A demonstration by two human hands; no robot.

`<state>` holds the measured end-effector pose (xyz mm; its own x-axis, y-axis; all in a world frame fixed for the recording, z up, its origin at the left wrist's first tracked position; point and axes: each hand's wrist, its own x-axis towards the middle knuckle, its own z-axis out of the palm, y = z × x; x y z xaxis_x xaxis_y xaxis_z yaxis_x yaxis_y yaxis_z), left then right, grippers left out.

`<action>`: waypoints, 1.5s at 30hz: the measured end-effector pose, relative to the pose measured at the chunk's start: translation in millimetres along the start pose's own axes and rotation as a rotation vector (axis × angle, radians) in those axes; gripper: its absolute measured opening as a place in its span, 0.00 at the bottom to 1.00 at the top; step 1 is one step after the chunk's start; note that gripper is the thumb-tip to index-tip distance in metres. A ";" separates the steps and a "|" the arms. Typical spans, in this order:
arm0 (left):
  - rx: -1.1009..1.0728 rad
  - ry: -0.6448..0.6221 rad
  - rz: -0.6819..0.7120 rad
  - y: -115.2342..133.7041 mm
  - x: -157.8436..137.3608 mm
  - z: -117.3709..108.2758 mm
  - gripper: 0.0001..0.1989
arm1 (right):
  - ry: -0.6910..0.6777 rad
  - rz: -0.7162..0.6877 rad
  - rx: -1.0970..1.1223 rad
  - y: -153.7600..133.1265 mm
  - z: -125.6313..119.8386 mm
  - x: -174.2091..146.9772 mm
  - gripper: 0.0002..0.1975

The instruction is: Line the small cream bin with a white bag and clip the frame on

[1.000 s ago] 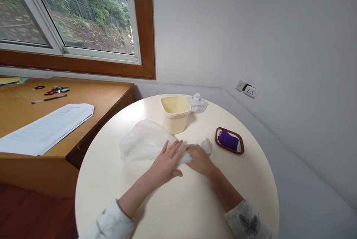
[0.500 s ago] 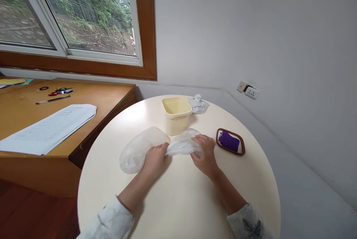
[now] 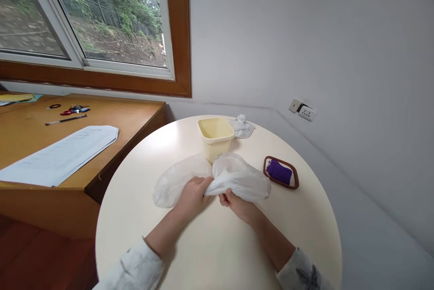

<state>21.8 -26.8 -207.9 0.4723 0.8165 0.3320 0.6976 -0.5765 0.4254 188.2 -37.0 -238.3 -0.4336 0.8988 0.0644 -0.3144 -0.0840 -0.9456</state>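
Note:
A thin, whitish plastic bag [image 3: 242, 177] lies crumpled over the middle of the round table, spreading to both sides of my hands. My left hand [image 3: 194, 195] is closed around its gathered, twisted middle. At the lower edge of the bag's right part, my right hand [image 3: 237, 204] has its fingers curled in and its thumb against the plastic. Just behind the bag stands an open cream plastic tub [image 3: 219, 146], its lower front partly hidden by the film. To the right, a brown-rimmed tray [image 3: 294, 179] holds a folded purple cloth [image 3: 280, 172].
Behind the tub sits a knotted whitish plastic bag [image 3: 242, 126]. The white round table [image 3: 217, 254] stands near a wooden desk [image 3: 142, 116] bearing papers [image 3: 68, 154], a pen [image 3: 66, 120] and keys [image 3: 76, 109]. The wall has a socket [image 3: 307, 113].
My right hand has moved down and left, closing its fingers at the bag's edge. The bag's right part has puffed out and spread right. My left hand keeps its hold, shifting slightly.

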 end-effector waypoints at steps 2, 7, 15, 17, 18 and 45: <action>0.035 -0.027 0.010 -0.1 0.8 0.9 0.04 | 0.050 0.038 0.203 -0.1 -2.4 0.5 0.18; 0.121 -0.016 0.003 -5.0 2.8 1.6 0.09 | 0.234 0.126 0.498 -1.8 -6.3 1.0 0.11; 0.287 0.107 -0.122 -10.8 1.4 -3.8 0.08 | 0.265 0.124 0.532 -7.6 -17.2 0.3 0.14; 0.328 0.141 -0.182 -12.1 1.1 -6.0 0.08 | 0.327 0.106 0.514 -7.5 -19.7 1.9 0.13; 0.346 0.161 -0.213 -12.9 1.1 -7.0 0.08 | 0.360 0.095 0.499 -7.3 -20.8 2.8 0.13; 0.249 -0.222 -0.355 -19.9 2.3 -1.9 0.05 | 0.488 0.060 0.425 6.5 -35.5 11.7 0.13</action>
<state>8.0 -13.6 -214.0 0.2664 0.9638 0.0036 0.9315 -0.2585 0.2561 211.1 -11.8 -255.0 -0.0589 0.9710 -0.2315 -0.6520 -0.2130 -0.7276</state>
